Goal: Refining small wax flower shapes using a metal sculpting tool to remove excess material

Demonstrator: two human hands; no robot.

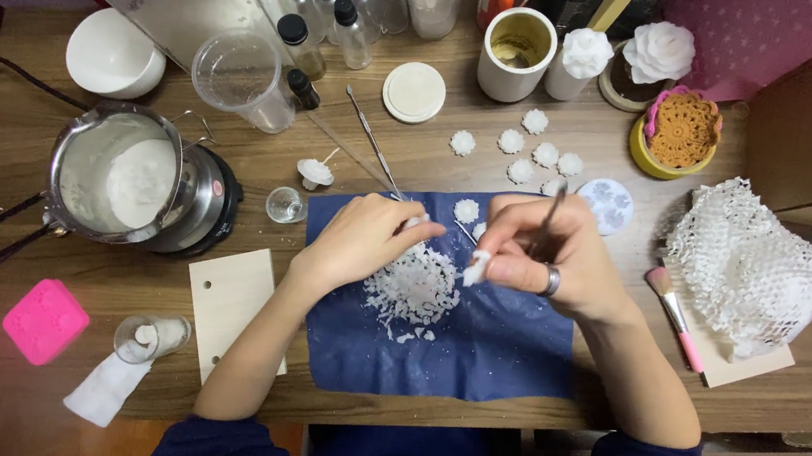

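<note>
At the far left a pink mould point(45, 320) lies near the table edge; above it a metal pot point(120, 175) of white wax sits on a small hotplate; a pale wooden board point(229, 302) lies beside the dark blue cloth point(473, 351); on that cloth the left hand point(356, 241) has its fingertips closed on something small and white, above a heap of white wax shavings point(413, 289); just right, the right hand point(549, 256) pinches a small white wax piece point(475, 267) and grips a thin metal tool point(551, 211); farther right lies a pink-handled brush point(675, 318), then white honeycomb paper point(746, 266).
</note>
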